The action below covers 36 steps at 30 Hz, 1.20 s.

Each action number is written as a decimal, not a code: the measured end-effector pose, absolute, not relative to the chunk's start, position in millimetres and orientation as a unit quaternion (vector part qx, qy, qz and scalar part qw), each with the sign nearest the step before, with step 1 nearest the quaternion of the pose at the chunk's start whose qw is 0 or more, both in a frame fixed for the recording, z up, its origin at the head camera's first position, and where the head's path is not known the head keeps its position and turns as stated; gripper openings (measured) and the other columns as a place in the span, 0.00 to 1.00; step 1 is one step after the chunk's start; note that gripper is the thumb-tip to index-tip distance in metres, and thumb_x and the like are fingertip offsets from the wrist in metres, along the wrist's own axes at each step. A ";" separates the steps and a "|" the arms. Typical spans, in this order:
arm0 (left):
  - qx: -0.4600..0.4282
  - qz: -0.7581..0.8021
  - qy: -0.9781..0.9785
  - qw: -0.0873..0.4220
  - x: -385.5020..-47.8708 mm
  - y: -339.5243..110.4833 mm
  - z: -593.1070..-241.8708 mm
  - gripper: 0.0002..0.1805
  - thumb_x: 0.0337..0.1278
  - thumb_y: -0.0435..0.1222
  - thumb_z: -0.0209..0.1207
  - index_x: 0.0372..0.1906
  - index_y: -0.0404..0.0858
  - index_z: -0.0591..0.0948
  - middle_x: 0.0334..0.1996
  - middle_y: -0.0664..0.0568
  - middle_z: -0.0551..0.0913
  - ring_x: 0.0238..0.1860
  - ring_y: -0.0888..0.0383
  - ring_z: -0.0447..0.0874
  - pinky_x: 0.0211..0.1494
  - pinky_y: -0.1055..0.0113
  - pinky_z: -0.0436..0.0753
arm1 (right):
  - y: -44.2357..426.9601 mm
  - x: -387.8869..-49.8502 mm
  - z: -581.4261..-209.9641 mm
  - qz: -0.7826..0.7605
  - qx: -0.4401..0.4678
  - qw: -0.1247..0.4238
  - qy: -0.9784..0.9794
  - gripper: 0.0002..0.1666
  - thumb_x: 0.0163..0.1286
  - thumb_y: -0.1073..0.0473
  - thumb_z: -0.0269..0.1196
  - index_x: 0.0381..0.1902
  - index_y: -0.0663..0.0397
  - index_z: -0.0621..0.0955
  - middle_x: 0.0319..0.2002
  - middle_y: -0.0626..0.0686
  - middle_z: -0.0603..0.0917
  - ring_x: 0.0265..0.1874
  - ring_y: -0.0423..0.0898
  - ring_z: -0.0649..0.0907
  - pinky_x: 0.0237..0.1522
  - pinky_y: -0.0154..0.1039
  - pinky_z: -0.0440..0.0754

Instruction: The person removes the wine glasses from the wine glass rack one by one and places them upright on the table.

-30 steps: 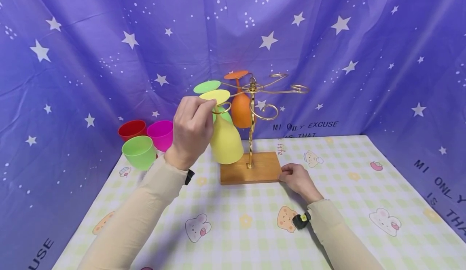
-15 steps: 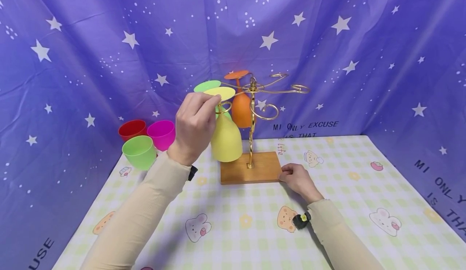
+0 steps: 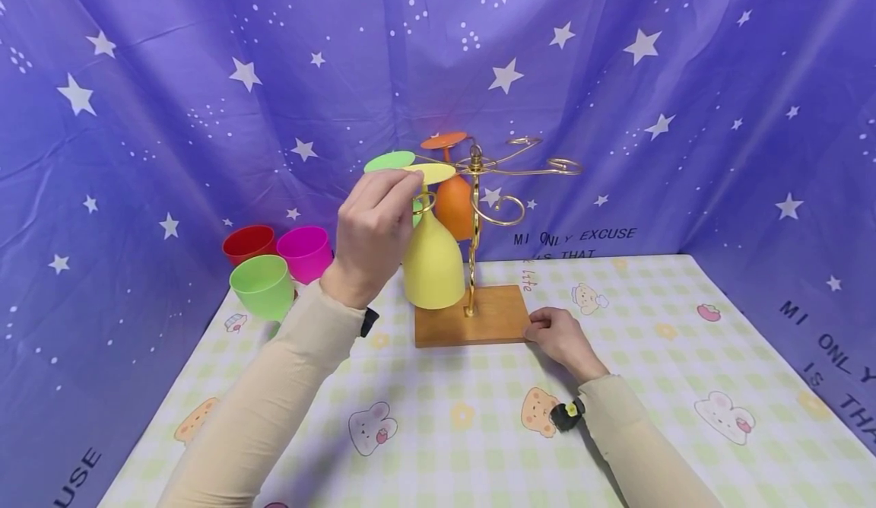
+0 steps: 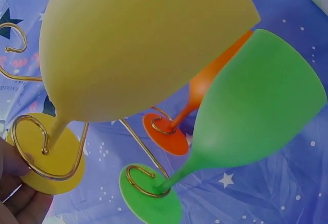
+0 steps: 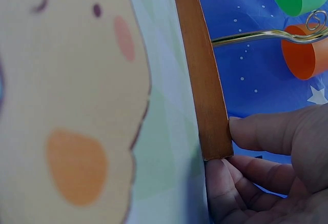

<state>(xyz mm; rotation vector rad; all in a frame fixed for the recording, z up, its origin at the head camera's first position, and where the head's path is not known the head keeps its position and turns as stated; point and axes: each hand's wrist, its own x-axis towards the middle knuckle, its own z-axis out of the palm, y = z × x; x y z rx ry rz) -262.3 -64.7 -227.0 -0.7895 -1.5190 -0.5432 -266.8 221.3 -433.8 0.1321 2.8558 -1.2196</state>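
Purple curtain [image 3: 171, 128] with white stars wraps round the table [image 3: 650, 417], and its lower left bit reads "USE", cut off. By the table's back left corner sit three cups: red [image 3: 248, 243], green [image 3: 261, 287] in front, magenta [image 3: 303, 253], its right side tucked behind the left wrist.

Next, the left hand [image 3: 376, 227] pinches the foot of the yellow glass [image 3: 434, 268] between thumb and fingers. That glass is upside down at the rack's front left arm, wire loop around its stem. Hand and yellow glass block most of the green glass [image 4: 256, 106] hanging behind; the orange glass [image 3: 452, 205] hangs further back, partly covered too. Then comes the rack [image 3: 473, 257] itself, gold wire on a wooden base [image 3: 472, 331].

Past the base's back right corner, "life" is printed in red on the cloth [image 3: 528, 276]. Right hand [image 3: 560, 338] pinches the base's front right corner, thumb on top. Curtain behind says "MI ONLY EXCUSE IS THAT", and repeats at far right, cut off.
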 end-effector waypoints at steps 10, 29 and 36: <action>-0.338 -0.271 -0.659 0.615 -260.9 -54.3 -223.4 0.09 0.55 0.21 0.56 0.33 0.31 0.85 0.31 0.44 0.84 0.36 0.49 0.82 0.48 0.64 0.81 | 221.6 -266.5 -433.1 -0.391 0.043 0.017 0.919 0.22 0.61 0.60 0.64 0.51 0.66 0.78 0.40 0.58 0.83 0.37 0.50 0.80 0.43 0.46 0.78; -0.351 -0.263 -0.630 0.640 -239.0 -45.2 -230.2 0.08 0.53 0.21 0.56 0.33 0.31 0.84 0.29 0.44 0.82 0.33 0.49 0.80 0.44 0.62 0.82 | 223.0 -267.0 -435.0 -0.392 0.033 0.011 0.919 0.21 0.60 0.60 0.65 0.49 0.66 0.79 0.38 0.57 0.83 0.36 0.50 0.80 0.42 0.46 0.78; -0.372 -0.265 -0.623 0.635 -227.5 -47.0 -241.0 0.09 0.50 0.19 0.57 0.34 0.30 0.84 0.31 0.43 0.82 0.34 0.47 0.81 0.46 0.61 0.81 | 223.0 -267.7 -436.9 -0.393 0.032 0.005 0.919 0.21 0.59 0.60 0.65 0.48 0.66 0.79 0.38 0.57 0.83 0.36 0.49 0.80 0.42 0.46 0.78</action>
